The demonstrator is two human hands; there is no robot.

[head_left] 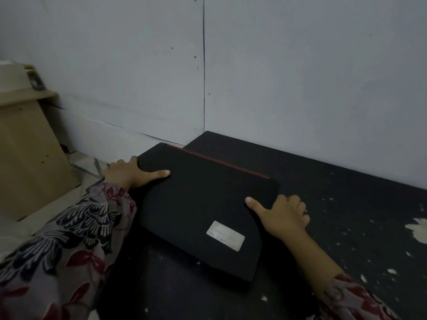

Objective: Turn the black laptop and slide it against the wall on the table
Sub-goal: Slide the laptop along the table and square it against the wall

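A closed black laptop (201, 209) with a red strip along its far edge and a pale sticker on the lid lies askew on the dark table (346, 215). Its far left corner hangs past the table's left edge, close to the grey wall (300, 77). My left hand (131, 173) grips the laptop's left edge, thumb flat on the lid. On the right edge my right hand (284, 215) holds it, thumb on top and fingers curled down the side. A gap of bare table separates the red edge from the wall.
The tabletop is black with white paint flecks and a larger white patch (418, 229) at the right. A tan cardboard box (25, 153) stands on the floor to the left, beside the wall. Patterned sleeves cover both forearms.
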